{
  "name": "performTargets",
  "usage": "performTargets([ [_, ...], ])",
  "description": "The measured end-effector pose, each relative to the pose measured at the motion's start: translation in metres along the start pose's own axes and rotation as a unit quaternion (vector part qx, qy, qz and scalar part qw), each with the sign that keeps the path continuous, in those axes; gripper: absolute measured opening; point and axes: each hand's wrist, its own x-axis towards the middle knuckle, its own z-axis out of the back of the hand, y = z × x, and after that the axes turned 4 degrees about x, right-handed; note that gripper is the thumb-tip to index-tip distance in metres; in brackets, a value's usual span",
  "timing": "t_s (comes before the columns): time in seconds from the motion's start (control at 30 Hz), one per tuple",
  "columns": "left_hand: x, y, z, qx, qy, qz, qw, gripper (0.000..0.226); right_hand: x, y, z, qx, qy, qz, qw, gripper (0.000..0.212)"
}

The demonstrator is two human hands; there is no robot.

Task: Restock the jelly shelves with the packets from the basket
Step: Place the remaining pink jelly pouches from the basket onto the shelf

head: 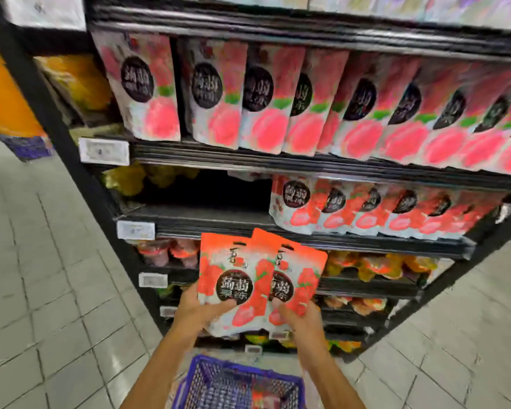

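- Packets (233, 270) — two red-and-white jelly pouches with round black labels and a red fruit print, overlapping, held up in front of the lower shelves (366, 246).
- Left hand (196, 311) grips the front pouch, right hand (303, 321) pinches the back one.
- Blue basket (207, 385) sits just below — something red inside.

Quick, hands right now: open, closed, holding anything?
Left hand: closed, grips the front jelly packet near its bottom.
Right hand: closed, grips the rear jelly packet near its bottom.

"蒟蒻果冻" on held packets (233, 278)
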Motion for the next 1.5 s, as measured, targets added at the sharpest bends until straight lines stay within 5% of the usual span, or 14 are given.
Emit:
performTargets([
  [0.1, 0.010, -0.021, 0.015, -0.003, 0.008, -0.011, 1.000, 0.061, 0.005, 0.028, -0.017, 0.010, -0.005, 0.054, 0.998, 0.019],
  [0.3, 0.045, -0.051, 0.048, -0.019, 0.000, -0.024, 1.000, 0.063, 0.026, 0.051, -0.050, -0.005, -0.054, 0.099, 0.994, 0.022],
  [0.57, 0.080, -0.084, 0.080, -0.005, 0.044, -0.040, 0.998, 0.058, 0.056, 0.067, -0.086, 0.025, -0.105, 0.099, 0.989, 0.063],
  [0.9, 0.093, -0.092, 0.080, -0.025, 0.039, -0.037, 0.998, 0.046, 0.097, 0.101, -0.099, 0.025, -0.116, 0.135, 0.984, 0.032],
  [1.5, 0.099, -0.092, 0.057, -0.047, 0.013, -0.047, 0.998, 0.054, 0.124, 0.089, -0.082, -0.152, -0.087, 0.210, 0.962, 0.051],
])
